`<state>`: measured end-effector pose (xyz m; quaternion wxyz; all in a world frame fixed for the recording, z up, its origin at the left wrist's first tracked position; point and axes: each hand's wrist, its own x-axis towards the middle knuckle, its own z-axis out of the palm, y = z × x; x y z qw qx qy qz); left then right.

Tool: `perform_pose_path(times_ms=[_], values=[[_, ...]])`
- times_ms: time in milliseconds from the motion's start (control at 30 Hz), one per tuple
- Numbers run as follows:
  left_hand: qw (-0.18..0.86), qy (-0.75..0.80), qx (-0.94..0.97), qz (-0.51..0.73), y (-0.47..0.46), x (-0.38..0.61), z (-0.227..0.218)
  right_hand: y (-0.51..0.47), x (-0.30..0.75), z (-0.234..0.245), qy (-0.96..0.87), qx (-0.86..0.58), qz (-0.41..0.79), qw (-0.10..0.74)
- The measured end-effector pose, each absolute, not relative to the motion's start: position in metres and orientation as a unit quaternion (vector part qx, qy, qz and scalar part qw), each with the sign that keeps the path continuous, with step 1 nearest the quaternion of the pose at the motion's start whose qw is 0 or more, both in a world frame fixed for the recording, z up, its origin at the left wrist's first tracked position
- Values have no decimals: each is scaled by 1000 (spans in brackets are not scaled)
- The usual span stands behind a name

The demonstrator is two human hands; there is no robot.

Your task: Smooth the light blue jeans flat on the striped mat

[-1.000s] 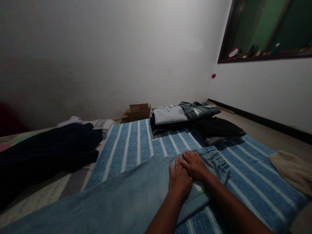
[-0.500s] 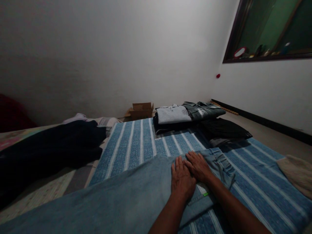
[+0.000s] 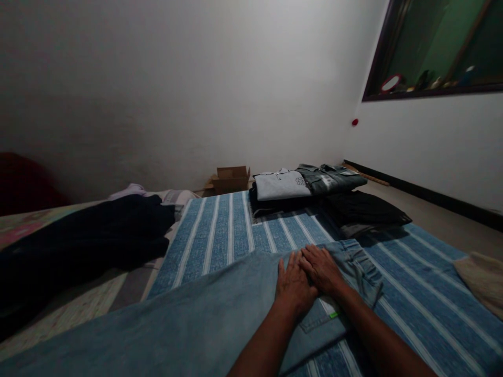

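Observation:
A pair of light blue jeans (image 3: 204, 319) lies spread across a blue and white striped cloth (image 3: 220, 230). My left hand (image 3: 293, 285) rests flat on the jeans near the waistband, fingers stretched out. Right beside it, touching, my right hand (image 3: 322, 269) lies flat on the same denim with its fingers extended. Neither hand holds anything. A small green tag (image 3: 334, 314) shows on the jeans just below my hands.
Folded clothes sit at the far end: a light grey shirt (image 3: 281, 184), a grey-green garment (image 3: 330, 178) and a black one (image 3: 363, 209). A dark garment (image 3: 78, 241) lies at the left. A cardboard box (image 3: 231, 179) stands by the wall. A beige cloth (image 3: 481, 280) lies at the right.
The view has drifted slightly left, so everything sits a little further right in the picture. Both hands stay flat on the jeans in the same spot.

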<state>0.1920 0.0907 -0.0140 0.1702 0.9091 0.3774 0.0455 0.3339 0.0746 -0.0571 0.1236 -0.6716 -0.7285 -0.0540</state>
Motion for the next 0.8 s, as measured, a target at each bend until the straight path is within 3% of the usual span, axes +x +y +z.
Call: perform_pose_path(times_ms=[433,700,800], values=[[184,393,899,61,84,189,-22,68,340,-63,-755,-647,-82,67],[190,394,897,67,80,187,-24,60,357,-39,-627,-757,-183,-11],[195,392,895,82,78,186,-24,51,372,-43,-608,-773,-172,-55]])
